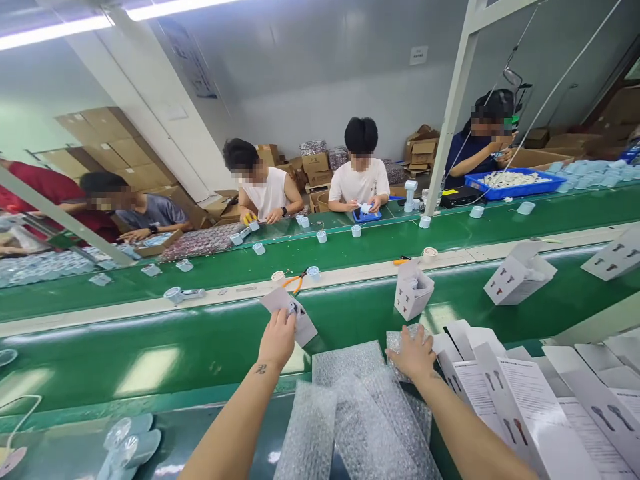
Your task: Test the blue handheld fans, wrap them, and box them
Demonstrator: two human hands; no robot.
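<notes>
My left hand (279,339) is at a small white printed box (306,327) on the green belt, its fingers curled at the open top. Something dark shows by the fingertips, too small to make out. My right hand (414,353) has its fingers spread over a bubble-wrap bag (395,340), touching it. More clear bubble-wrap bags (350,413) lie in a loose pile between my forearms. To the right of my right hand stand several white cartons (505,400) with printed pictures and text, their flaps up.
Filled white boxes (413,300) stand on the belt (200,347) ahead and right. Light-blue plastic parts (133,443) lie at lower left. Orange-handled pliers (296,283) rest on the white ledge (240,289). Several co-workers (360,177) sit across the line near a blue tray (515,183).
</notes>
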